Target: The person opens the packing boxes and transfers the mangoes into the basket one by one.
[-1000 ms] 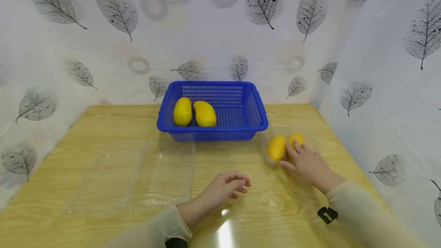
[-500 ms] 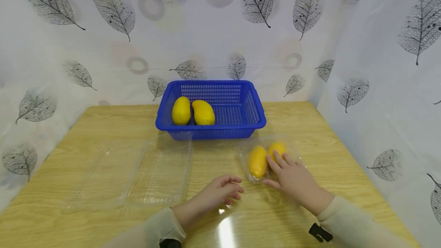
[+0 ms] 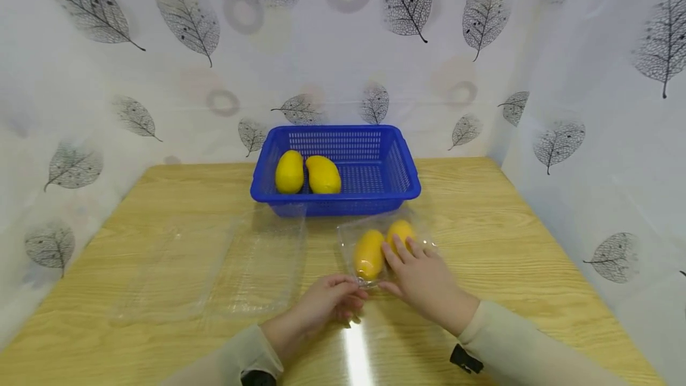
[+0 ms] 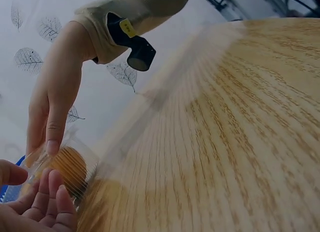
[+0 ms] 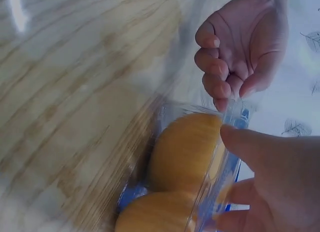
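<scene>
A clear plastic clamshell box (image 3: 348, 243) holding two orange-yellow mangoes (image 3: 368, 254) sits on the table in front of the blue basket. My right hand (image 3: 429, 285) lies over its right side, fingers spread and fairly straight above one mango, with the thumb at the near edge. In the right wrist view, the right thumb (image 5: 245, 142) rests along the box's rim. My left hand (image 3: 324, 305) is at the near left corner; in that same view its thumb and index finger (image 5: 235, 84) pinch the plastic edge, the other fingers curled.
A blue basket (image 3: 343, 198) with two yellow mangoes (image 3: 324, 176) stands at the back. Left of the hands, another clear clamshell (image 3: 257, 267) lies spread out flat. A leaf-print curtain (image 3: 343, 46) hangs behind and beside the wooden table (image 3: 509, 243).
My right hand has slid the box with its two mangoes leftward and slightly nearer, from the table's right side to the middle. The left hand has come to its corner.
</scene>
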`<state>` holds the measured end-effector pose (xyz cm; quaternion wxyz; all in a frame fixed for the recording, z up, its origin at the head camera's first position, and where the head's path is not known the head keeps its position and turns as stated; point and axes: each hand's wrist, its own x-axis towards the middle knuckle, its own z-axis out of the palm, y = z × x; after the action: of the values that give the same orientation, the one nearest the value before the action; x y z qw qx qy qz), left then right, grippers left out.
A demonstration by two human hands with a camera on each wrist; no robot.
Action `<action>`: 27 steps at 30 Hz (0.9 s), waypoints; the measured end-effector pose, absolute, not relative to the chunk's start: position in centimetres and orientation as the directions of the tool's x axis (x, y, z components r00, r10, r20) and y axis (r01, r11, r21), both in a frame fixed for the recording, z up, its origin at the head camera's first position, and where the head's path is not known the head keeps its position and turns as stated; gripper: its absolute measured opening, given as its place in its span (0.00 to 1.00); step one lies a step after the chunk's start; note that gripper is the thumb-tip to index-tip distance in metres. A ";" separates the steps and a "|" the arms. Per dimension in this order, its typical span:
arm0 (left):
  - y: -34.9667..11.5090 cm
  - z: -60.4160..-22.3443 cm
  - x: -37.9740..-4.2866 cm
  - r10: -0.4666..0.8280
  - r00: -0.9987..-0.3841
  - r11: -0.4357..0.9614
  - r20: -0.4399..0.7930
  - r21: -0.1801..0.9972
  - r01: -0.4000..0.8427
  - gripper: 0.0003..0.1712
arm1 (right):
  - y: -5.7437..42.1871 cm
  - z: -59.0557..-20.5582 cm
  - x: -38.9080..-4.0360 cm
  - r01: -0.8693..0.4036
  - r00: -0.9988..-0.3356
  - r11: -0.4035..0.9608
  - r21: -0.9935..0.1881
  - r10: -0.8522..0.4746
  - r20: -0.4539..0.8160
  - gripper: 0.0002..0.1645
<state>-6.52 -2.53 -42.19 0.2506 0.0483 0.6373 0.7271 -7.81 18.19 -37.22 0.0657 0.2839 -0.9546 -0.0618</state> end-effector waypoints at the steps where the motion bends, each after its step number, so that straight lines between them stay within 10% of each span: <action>1: -2.7 -42.3 -6.6 0.411 -0.876 -0.078 -0.252 0.948 -0.309 0.15 | 18.2 -37.2 -7.9 -0.546 -0.826 0.828 0.128 -0.558 0.087 0.42; 13: -4.0 -42.5 -7.1 0.344 -0.896 -0.172 -0.280 0.920 -0.353 0.11 | 23.7 -36.8 -10.0 -0.408 -0.898 0.753 -0.517 -0.434 0.077 0.31; 27: -3.5 -42.7 -7.3 0.296 -0.909 -0.190 -0.293 0.915 -0.356 0.10 | 25.9 -38.4 -10.7 -0.228 -0.903 0.633 -0.740 -0.422 -0.083 0.31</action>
<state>-7.33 -3.51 -42.71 0.2115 -0.0252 0.6003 0.7709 -10.67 25.94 -38.40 -0.1250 0.1817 -0.8950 0.3878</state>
